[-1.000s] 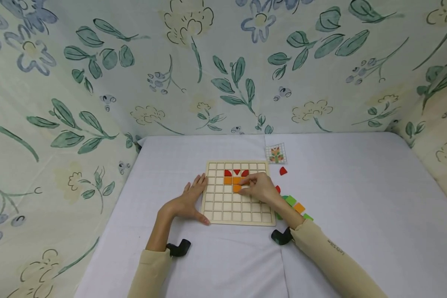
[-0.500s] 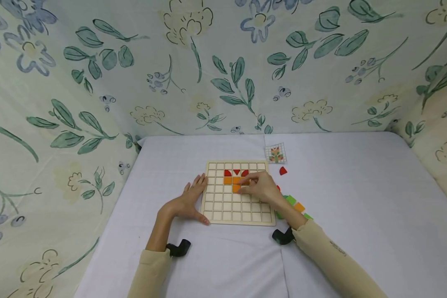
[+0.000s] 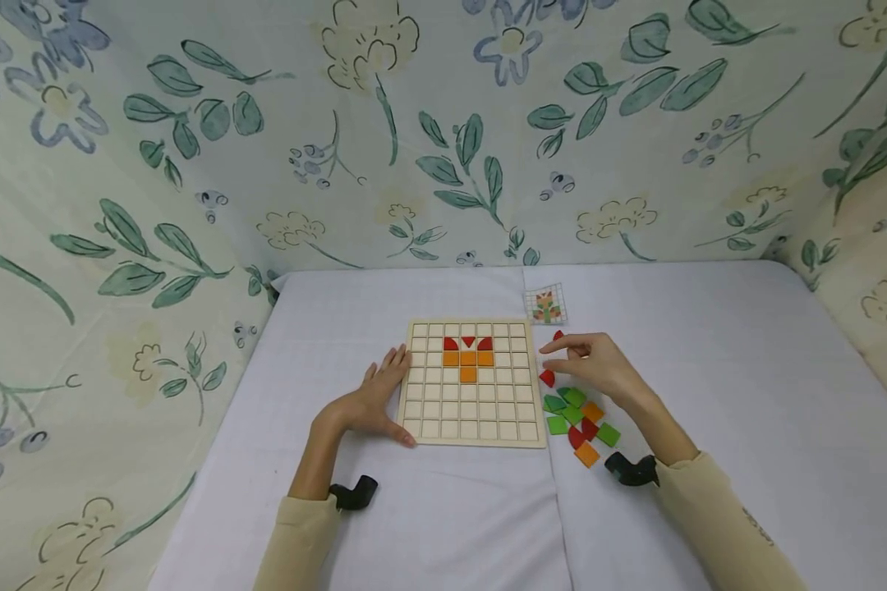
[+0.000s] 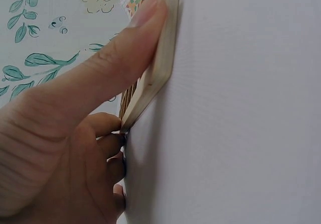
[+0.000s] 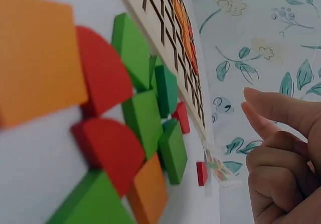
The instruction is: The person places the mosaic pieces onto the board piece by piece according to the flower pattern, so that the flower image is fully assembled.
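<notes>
A wooden grid board lies on the white cloth, with red pieces in one row and orange squares below them. My left hand rests at its lower left corner, fingers spread along the left side and thumb on the front edge; the left wrist view shows that thumb against the rim. Right of the board hovers my right hand, index finger and thumb extended with nothing between them, other fingers bent. Close by its fingertips are a red piece and another partly hidden red piece.
Several loose pieces lie beside the board's right edge, among them a green square, an orange square and a red rounded piece. A small pattern card sits at the board's upper right corner. Floral fabric hangs behind the table.
My right hand has left the lower orange square on the board and moved right, over the loose red pieces. The orange squares are uncovered. My left hand has stayed in place.
</notes>
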Motion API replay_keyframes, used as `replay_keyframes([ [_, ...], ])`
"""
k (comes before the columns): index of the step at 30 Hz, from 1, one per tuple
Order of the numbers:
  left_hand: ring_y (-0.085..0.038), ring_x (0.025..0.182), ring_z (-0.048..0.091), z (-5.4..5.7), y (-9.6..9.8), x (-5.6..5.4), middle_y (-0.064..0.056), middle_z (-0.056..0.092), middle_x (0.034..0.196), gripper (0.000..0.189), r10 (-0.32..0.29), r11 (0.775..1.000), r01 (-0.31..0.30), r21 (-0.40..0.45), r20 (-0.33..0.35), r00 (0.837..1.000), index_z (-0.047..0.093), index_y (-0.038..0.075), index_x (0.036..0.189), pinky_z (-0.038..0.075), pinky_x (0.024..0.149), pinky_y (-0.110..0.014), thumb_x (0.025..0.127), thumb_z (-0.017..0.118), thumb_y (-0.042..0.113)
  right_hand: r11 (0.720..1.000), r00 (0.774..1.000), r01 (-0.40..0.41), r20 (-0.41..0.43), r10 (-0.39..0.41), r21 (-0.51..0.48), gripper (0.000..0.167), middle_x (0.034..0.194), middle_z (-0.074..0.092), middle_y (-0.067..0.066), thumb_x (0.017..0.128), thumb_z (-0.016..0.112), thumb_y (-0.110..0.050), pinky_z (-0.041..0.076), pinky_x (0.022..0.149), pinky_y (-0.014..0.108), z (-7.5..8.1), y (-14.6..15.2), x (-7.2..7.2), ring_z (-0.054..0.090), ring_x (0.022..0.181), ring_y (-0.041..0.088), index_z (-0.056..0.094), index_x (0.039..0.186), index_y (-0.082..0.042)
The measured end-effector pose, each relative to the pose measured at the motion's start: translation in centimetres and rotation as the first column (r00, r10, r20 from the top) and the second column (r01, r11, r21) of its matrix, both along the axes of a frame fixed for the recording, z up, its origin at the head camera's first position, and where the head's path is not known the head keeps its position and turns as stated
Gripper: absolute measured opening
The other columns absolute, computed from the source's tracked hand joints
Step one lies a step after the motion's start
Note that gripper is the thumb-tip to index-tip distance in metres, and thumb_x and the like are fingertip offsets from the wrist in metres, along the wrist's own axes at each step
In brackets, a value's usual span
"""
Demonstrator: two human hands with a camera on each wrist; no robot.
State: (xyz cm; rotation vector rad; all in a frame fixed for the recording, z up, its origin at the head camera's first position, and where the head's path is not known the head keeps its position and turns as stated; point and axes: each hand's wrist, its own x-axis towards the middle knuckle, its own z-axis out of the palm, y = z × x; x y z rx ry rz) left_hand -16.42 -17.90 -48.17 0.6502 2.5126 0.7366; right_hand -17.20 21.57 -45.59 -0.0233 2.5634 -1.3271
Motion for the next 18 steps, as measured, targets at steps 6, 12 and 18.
replay_keyframes([
  [6, -0.034, 0.162, -0.013, -0.1, -0.1, 0.0, -0.016, -0.007, 0.174, 0.147, -0.001, 1.0, 0.001, 0.003, -0.001, 1.0, 0.001, 0.0, 0.165, -0.004, 0.132, -0.059, 0.064, 0.098, 0.043, 0.999, 0.998, -0.023, 0.055, 0.021, 0.037, 0.041, 0.066, 0.039, -0.001, 0.092, 0.079, -0.033, 0.034, 0.067, 0.031, -0.5, 2.6, 1.0, 0.042, 0.07, 0.019, 0.074, 0.125, -0.008],
  [12, -0.034, 0.162, -0.013, -0.1, -0.1, 0.1, -0.015, -0.008, 0.174, 0.146, -0.003, 1.0, 0.003, -0.002, 0.0, 1.0, 0.0, 0.0, 0.165, -0.004, 0.132, -0.059, 0.065, 0.098, 0.043, 0.997, 0.992, -0.074, 0.104, 0.071, 0.032, 0.039, 0.065, 0.039, -0.001, 0.09, 0.08, -0.032, 0.033, 0.065, 0.03, -1.8, 4.2, 1.6, 0.043, 0.07, 0.018, 0.076, 0.121, -0.01],
  [18, -0.033, 0.162, -0.013, -0.1, 0.0, 0.0, -0.015, -0.008, 0.174, 0.147, 0.001, 1.0, -0.001, -0.001, 0.002, 1.0, 0.0, 0.001, 0.165, -0.004, 0.132, -0.058, 0.064, 0.098, 0.043, 0.995, 0.987, -0.093, 0.137, 0.09, 0.02, 0.037, 0.064, 0.039, -0.002, 0.088, 0.082, -0.03, 0.033, 0.064, 0.03, -2.5, 4.7, 1.9, 0.043, 0.068, 0.017, 0.077, 0.119, -0.01],
])
